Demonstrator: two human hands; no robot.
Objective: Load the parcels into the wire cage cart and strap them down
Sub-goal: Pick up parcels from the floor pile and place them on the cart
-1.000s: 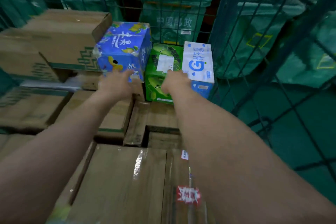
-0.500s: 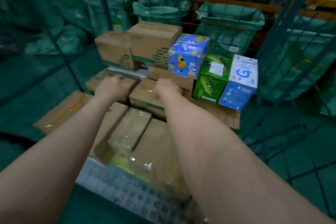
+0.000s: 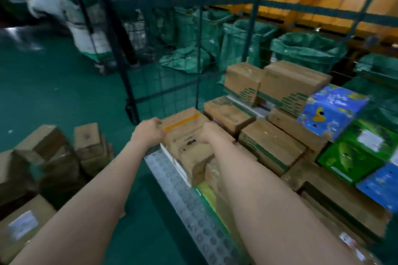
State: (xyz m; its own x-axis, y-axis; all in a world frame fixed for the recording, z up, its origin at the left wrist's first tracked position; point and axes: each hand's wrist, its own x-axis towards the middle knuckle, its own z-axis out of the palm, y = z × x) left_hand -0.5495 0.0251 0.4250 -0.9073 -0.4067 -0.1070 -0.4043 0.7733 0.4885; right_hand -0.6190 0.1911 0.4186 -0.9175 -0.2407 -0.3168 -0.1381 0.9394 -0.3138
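Observation:
A brown parcel with an orange tape strip (image 3: pixel 183 122) sits at the front left corner of the wire cage cart (image 3: pixel 200 75). My left hand (image 3: pixel 148 133) grips its left edge with curled fingers. On the parcel's right side my right hand (image 3: pixel 210 133) curls over the top; its fingertips are hidden. Several more brown parcels (image 3: pixel 271 144) fill the cart bed. At the right stand a blue box (image 3: pixel 331 112), a green box (image 3: pixel 361 150) and a blue-and-white box (image 3: pixel 381 185). No strap is in view.
The cart's perforated metal lip (image 3: pixel 183 200) runs along its open front. Loose brown parcels (image 3: pixel 53 153) lie on the green floor at the left, one with a white label (image 3: pixel 19 228). Green mail sacks (image 3: pixel 305 49) stand behind the cage mesh.
My view has swung left and pulled back. Both hands moved from the coloured boxes at the back to the taped parcel at the cart's front left corner.

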